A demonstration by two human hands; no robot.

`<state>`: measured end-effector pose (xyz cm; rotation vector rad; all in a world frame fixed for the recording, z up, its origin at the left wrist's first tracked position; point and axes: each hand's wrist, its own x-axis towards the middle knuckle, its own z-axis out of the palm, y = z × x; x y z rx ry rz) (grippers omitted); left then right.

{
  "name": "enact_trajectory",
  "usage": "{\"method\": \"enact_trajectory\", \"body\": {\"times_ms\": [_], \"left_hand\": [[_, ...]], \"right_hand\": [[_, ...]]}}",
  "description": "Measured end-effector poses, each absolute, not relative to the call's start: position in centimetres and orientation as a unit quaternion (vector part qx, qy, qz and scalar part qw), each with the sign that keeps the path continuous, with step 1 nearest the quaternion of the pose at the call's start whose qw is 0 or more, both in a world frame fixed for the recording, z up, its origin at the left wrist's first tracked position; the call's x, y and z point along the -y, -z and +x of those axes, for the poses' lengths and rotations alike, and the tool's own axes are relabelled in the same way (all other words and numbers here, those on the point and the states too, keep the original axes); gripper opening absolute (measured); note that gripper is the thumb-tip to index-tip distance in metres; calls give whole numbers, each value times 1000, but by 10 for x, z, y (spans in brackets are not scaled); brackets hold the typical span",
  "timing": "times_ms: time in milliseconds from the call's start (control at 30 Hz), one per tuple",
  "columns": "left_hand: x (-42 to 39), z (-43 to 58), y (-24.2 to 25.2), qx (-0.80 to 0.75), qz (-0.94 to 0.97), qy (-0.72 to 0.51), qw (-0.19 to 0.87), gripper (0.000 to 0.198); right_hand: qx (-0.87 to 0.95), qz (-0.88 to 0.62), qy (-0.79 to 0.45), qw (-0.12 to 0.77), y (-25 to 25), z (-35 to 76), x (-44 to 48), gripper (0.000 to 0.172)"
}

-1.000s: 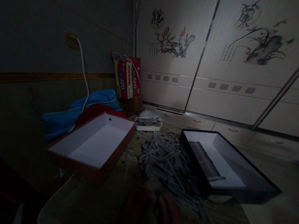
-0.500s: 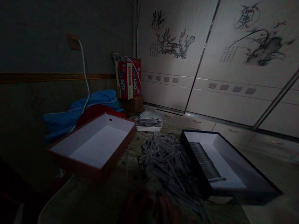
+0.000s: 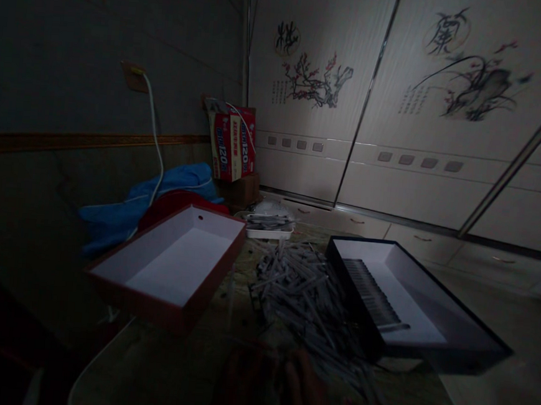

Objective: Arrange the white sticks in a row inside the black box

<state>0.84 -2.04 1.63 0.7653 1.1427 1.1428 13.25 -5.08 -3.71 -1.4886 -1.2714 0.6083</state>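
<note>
Low in the view, close together over the table, are my left hand (image 3: 242, 375) and my right hand (image 3: 303, 386). Both have curled fingers, with the fingertips nearly meeting. Darkness hides most of what is between them; a thin pale piece seems to show at the fingertips. Just beyond lies a loose heap of slim clear plastic tubes or sticks (image 3: 301, 286). Right of the heap stands a dark-rimmed box (image 3: 431, 302) with a white inside, where similar pieces (image 3: 371, 291) lie in a neat row along its left wall.
On the left stands a red box (image 3: 167, 263), white inside. Behind the heap is a white tray (image 3: 268, 232) with more thin pieces. A blue cloth (image 3: 153, 196), a white cable (image 3: 153, 118) and a red carton (image 3: 232, 143) are near the wall. Sliding doors (image 3: 305, 124) close off the back.
Both hands stay close together at the same place, with only a slight shift of the fingers. The heap and both boxes look unchanged.
</note>
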Motion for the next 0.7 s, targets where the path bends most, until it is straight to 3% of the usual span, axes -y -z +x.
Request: {"method": "enact_trajectory", "body": {"times_ms": [333, 700], "left_hand": [[17, 3, 1, -519, 357, -480, 610, 36], [16, 1, 18, -518, 433, -444, 589, 40]], "right_hand": [[552, -620, -242, 502, 37, 134, 52, 38], [596, -612, -200, 480, 45, 138, 50, 52]]}}
